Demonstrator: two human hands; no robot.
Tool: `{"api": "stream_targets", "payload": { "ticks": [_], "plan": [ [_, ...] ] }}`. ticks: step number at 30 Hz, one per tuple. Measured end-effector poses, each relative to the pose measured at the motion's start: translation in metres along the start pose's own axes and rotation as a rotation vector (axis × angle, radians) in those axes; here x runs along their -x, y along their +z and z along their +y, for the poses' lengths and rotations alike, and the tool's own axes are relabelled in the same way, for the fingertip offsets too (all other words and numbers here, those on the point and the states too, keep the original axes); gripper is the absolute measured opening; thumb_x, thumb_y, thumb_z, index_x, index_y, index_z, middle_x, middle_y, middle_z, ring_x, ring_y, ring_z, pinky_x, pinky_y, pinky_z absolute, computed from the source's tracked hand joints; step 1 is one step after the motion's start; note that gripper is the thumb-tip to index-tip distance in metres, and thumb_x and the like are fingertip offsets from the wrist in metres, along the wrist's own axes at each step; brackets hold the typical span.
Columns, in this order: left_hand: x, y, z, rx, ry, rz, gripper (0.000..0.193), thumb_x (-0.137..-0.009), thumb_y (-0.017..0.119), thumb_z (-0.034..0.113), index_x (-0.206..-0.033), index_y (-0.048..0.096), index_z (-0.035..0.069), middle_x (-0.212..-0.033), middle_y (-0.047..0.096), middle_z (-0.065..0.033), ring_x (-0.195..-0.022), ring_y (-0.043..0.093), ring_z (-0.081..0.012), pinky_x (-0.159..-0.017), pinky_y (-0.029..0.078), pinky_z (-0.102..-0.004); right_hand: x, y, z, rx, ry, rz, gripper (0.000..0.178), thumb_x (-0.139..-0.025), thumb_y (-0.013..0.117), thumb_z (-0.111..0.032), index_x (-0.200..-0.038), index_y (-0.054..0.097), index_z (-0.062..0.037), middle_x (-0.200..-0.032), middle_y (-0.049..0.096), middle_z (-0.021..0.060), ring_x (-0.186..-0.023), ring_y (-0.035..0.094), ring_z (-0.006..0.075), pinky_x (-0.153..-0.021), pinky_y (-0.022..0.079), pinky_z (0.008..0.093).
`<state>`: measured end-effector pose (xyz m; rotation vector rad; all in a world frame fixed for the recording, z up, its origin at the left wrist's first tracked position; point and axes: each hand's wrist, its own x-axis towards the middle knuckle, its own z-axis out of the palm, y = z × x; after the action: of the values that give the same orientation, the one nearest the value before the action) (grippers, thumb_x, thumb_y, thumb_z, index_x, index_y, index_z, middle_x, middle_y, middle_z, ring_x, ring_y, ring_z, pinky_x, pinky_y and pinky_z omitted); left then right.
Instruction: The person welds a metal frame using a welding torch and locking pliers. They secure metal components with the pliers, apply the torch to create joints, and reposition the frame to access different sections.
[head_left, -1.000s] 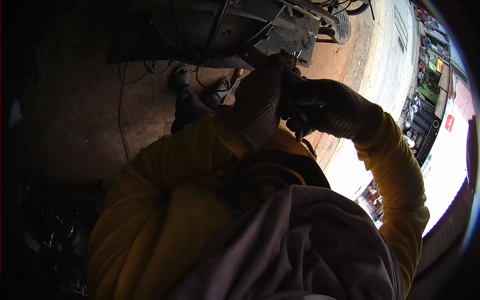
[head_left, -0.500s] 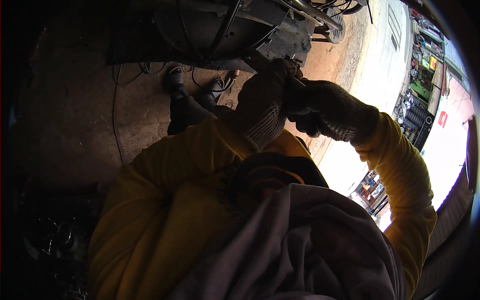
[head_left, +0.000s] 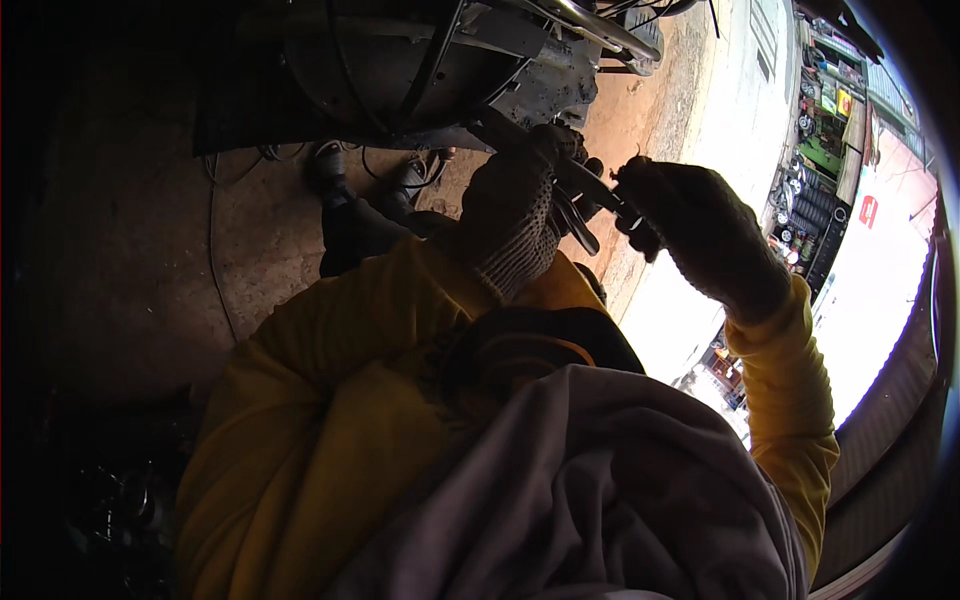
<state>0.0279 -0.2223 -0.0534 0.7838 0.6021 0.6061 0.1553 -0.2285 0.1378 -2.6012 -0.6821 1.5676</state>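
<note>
Dark hand tool (head_left: 590, 183), in the head view: clasped in the gloved left hand (head_left: 515, 200), with bar-like ends jutting out rightward and downward past the knuckles. Left fingers wrapped round it; far end lost in shadow. Directly opposite, the gloved right hand (head_left: 695, 225), fingers curled in toward the tool's right end, with a small bright glint by the fingertips. Cannot tell whether pinching that end or merely just beside it. Between the two gloves, a narrow gap, bridged partly by the tool.

Above the left hand, a dark flat strip (head_left: 497, 128) angled up and left to the lower edge of a dark panel (head_left: 400, 75). Near that edge, a rough grey metal plate (head_left: 555, 90), and higher up a shiny tube (head_left: 605, 32). Little room upward for the left hand, so near the panel and plate. More open room right of the right hand, toward the pale roadway (head_left: 725, 115). Below the panel's edge, brown floor (head_left: 275, 225), sandalled feet (head_left: 340, 170), and a thin cable (head_left: 213, 250) well apart from both hands. Nearest below the gloves, yellow sleeves (head_left: 785, 370) and grey cloth (head_left: 570, 480).
</note>
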Motion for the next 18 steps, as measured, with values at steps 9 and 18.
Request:
{"api": "stream_targets", "payload": {
  "ticks": [9, 18],
  "plan": [
    [-0.008, 0.002, 0.042, 0.932, -0.796, 0.105, 0.027, -0.104, 0.058, 0.005, -0.13, 0.06, 0.0, -0.11, 0.072, -0.0124, -0.096, 0.075, -0.0182, -0.074, 0.064, -0.0288, 0.016, 0.019, 0.016, 0.729, -0.797, 0.326, 0.018, -0.092, 0.065, -0.011, -0.107, 0.073, -0.0077, -0.082, 0.066, 0.0097, -0.075, 0.067, 0.028, -0.064, 0.056, 0.0386],
    [-0.002, -0.001, 0.029, 0.537, -0.459, -0.087, 0.028, -0.107, 0.054, 0.022, -0.126, 0.057, 0.0, -0.108, 0.067, -0.0135, -0.104, 0.066, -0.0241, -0.115, 0.046, -0.0449, 0.02, 0.013, 0.004, 0.872, -0.728, 0.269, 0.024, -0.091, 0.071, -0.01, -0.116, 0.072, -0.01, -0.095, 0.069, 0.0068, -0.088, 0.068, 0.0256, -0.072, 0.058, 0.0364]
  ]
}}
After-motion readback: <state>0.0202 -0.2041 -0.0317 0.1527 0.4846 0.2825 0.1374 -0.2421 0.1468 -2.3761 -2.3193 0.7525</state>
